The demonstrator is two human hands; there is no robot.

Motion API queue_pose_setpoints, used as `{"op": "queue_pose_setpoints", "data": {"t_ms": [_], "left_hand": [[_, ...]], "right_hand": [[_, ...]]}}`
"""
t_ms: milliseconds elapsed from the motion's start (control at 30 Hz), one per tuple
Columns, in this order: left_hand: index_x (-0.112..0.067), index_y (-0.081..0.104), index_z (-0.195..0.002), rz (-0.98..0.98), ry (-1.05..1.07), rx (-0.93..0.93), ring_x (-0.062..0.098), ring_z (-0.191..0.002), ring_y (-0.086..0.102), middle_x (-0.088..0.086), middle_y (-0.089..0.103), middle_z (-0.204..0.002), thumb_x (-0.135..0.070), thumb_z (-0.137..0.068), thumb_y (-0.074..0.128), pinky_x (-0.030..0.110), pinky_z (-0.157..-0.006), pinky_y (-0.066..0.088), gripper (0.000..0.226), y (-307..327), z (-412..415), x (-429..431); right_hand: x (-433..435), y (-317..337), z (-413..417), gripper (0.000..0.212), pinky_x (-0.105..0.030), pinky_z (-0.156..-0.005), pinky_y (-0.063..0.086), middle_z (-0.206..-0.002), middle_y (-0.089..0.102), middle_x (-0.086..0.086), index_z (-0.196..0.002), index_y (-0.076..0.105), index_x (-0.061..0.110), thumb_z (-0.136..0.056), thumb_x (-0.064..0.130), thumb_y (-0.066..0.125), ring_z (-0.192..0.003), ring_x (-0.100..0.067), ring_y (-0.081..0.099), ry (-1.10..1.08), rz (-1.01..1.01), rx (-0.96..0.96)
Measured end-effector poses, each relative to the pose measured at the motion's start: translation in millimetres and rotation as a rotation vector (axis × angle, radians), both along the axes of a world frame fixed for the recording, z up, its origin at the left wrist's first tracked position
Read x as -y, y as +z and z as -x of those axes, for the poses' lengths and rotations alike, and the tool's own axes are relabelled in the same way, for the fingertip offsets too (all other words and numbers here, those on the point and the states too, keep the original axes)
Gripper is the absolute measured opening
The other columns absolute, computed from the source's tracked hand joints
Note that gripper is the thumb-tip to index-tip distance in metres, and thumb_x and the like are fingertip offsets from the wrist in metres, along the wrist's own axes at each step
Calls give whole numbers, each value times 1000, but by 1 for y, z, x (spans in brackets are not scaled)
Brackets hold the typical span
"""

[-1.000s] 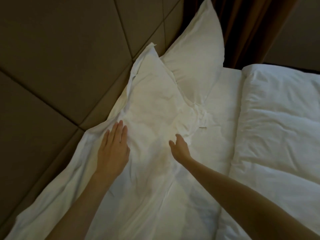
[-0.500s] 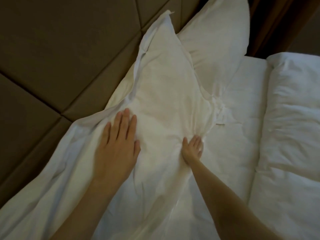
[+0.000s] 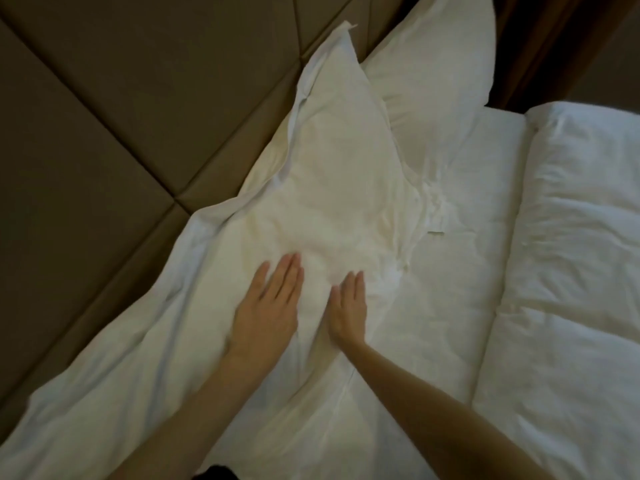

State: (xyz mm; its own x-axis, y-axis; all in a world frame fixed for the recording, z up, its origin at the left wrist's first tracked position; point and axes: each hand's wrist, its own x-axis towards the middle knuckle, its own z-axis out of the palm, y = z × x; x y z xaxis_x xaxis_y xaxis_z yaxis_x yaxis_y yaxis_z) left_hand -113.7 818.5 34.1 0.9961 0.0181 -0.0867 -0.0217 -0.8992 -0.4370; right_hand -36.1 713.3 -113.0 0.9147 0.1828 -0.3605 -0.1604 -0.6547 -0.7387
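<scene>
A white pillow (image 3: 332,174) in a loose, wrinkled case leans against the padded headboard. Its lower part lies flat on the bed. My left hand (image 3: 268,310) presses flat on the pillow's lower middle, fingers straight and together. My right hand (image 3: 348,308) lies just to the right of it, also flat on the pillow with straight fingers. The two hands are close together, about a hand's width apart. A second white pillow (image 3: 436,67) stands behind the first, toward the upper right.
The brown padded headboard (image 3: 121,116) fills the left and top. A folded white duvet (image 3: 575,254) lies along the right side of the bed. A white sheet (image 3: 467,244) shows between pillow and duvet. Dark curtains (image 3: 554,39) hang at the top right.
My right hand has let go of the bunched pillowcase edge and now lies flat. My left hand has slid right and down, so both hands sit side by side on the pillow.
</scene>
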Motion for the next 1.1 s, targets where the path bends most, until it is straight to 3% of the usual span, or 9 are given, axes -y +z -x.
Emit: {"op": "queue_pose_setpoints", "data": {"t_ms": [133, 300, 400, 467, 567, 733, 900, 1033, 1100], "left_hand": [[-11, 33, -147, -32, 49, 25, 27, -144, 29, 12, 29, -156, -40, -91, 48, 50, -115, 21, 65, 13, 26, -29], [-6, 30, -148, -25, 169, 71, 32, -143, 29, 17, 28, -156, -34, -96, 32, 51, -115, 22, 58, 37, 48, -44], [2, 42, -140, -54, 93, 151, 33, -138, 40, 21, 41, -148, -15, -89, 36, 52, -113, 26, 54, 39, 62, -37], [2, 44, -138, -43, -23, 172, 32, -136, 42, 21, 43, -147, -10, -83, 41, 51, -113, 23, 57, 35, 70, -27], [0, 42, -141, -25, -83, 130, 30, -140, 37, 18, 39, -150, -16, -88, 37, 51, -114, 23, 56, 21, 88, -11], [-6, 31, -147, -2, 142, 146, 30, -143, 29, 14, 28, -156, -36, -90, 44, 49, -115, 24, 66, 13, 122, -22], [-5, 29, -148, -37, 226, 143, 31, -141, 33, 18, 29, -155, -37, -93, 39, 44, -113, 28, 65, 19, 142, -40], [4, 36, -142, -60, 239, 178, 33, -137, 40, 23, 39, -149, -23, -95, 47, 43, -113, 31, 56, 27, 139, -38], [6, 42, -138, -74, 240, 211, 32, -135, 44, 23, 45, -145, -13, -91, 50, 45, -111, 35, 52, 31, 135, -34]], "right_hand": [[8, -18, 43, 66, -43, -119, 12, -163, -8, -4, -153, 0, 10, -100, 43, 22, -150, -22, 0, 137, 161, -306], [53, -23, 69, 66, -46, -118, 19, -162, 0, -13, -151, 2, 1, -100, 35, 28, -147, -31, 13, 245, 284, -532], [62, -5, 72, 59, -42, -115, 26, -159, 12, -18, -149, 13, -3, -101, 26, 28, -142, -33, 25, 196, 240, -425], [55, 16, 74, 60, -40, -116, 26, -161, 9, -15, -151, 12, 0, -101, 29, 29, -145, -31, 24, 131, 159, -321], [32, 46, 85, 63, -36, -116, 23, -163, 0, -5, -153, 6, 9, -101, 35, 30, -148, -25, 18, 91, 54, -173], [-11, 66, 132, 67, -31, -119, 13, -163, -6, -5, -153, -1, 9, -99, 37, 28, -149, -20, 11, 287, -62, -49], [-5, 35, 153, 72, -46, -119, 11, -160, -12, -20, -149, -6, -5, -100, 38, 24, -149, -32, -4, 617, 308, -361], [24, 17, 144, 71, -48, -119, 11, -160, -14, -17, -150, -7, -2, -100, 36, 26, -149, -30, -3, 764, 552, -342], [37, 11, 135, 71, -46, -117, 15, -161, -6, -17, -151, -2, -1, -99, 36, 28, -149, -31, 7, 777, 630, -385]]}}
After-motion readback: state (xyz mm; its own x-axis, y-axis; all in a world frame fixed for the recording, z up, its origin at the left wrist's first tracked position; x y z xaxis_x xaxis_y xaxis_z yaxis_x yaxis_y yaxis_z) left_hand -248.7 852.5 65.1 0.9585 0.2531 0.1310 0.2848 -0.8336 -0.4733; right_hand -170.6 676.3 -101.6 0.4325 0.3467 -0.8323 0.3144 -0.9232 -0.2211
